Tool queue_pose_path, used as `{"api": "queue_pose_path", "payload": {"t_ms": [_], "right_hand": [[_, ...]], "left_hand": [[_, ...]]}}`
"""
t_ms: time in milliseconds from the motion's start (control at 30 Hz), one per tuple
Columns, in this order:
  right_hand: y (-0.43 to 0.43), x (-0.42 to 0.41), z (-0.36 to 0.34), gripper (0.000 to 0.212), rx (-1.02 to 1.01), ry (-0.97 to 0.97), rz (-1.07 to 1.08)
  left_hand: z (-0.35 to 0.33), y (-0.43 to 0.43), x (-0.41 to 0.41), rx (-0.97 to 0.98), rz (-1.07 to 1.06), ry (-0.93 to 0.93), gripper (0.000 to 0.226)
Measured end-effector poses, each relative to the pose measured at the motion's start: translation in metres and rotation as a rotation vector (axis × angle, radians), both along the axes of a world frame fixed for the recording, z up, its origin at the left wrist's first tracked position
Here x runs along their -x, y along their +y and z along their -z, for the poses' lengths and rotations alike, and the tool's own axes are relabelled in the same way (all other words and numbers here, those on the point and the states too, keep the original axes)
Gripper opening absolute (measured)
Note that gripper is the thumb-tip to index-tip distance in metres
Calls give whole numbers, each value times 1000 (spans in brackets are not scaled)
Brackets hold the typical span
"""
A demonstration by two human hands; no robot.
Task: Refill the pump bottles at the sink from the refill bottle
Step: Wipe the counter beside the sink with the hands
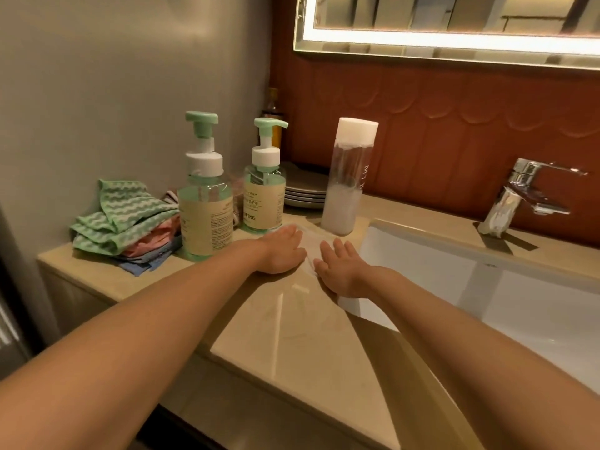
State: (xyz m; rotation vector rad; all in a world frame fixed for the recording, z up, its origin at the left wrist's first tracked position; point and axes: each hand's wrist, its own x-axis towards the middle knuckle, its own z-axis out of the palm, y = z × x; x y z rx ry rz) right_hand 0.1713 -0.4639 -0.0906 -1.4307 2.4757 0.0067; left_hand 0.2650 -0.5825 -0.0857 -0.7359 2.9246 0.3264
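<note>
Left hand (282, 251) flat, released, on white paper towel (310, 243) | right hand (341, 271) flat, grasping nothing, at towel's edge | green-topped clear plastic pump bottles (206, 203), tall clear white-capped refill bottle (349, 180) toward beige stone counter's (292, 336) back edge

On counter (292, 336) left of sink (422, 254): cloths (123, 219), pump bottle (205, 209), second pump bottle (263, 196), refill bottle (347, 190). Plates (305, 193) behind. Tap (519, 196) behind sink.
</note>
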Motion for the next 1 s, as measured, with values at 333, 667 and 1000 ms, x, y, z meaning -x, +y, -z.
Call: {"api": "queue_pose_path", "payload": {"t_ms": [333,667,1000], "right_hand": [[7,6,-2,57,62,-19,-18],[44,-6,-4,57,67,-23,-87],[102,-59,-19,46,50,46,-171]], "left_hand": [[-7,4,21,2,91,12,50],[-2,29,11,-11,149,49,47],[-3,77,-64,63,191,46,51]]}}
